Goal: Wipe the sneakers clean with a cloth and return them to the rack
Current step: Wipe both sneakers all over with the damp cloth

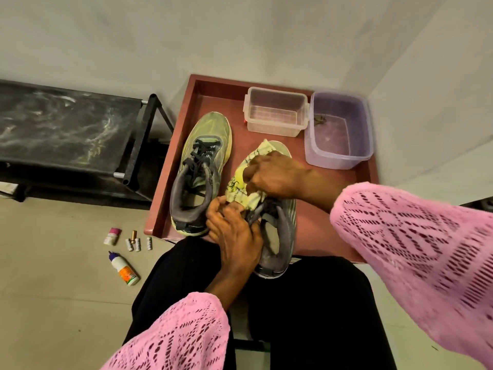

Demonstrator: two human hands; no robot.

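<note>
The rack [66, 129] stands at far left, awaiting both sneakers. On the worktop [208, 89], the left sneaker [201, 166] rests unattended. The left hand [234, 236] pinches the right sneaker [277, 236] at its collar, steadying it; the right hand [274, 174], fingers curled, presses the cloth [237, 182] onto its upper.
</note>
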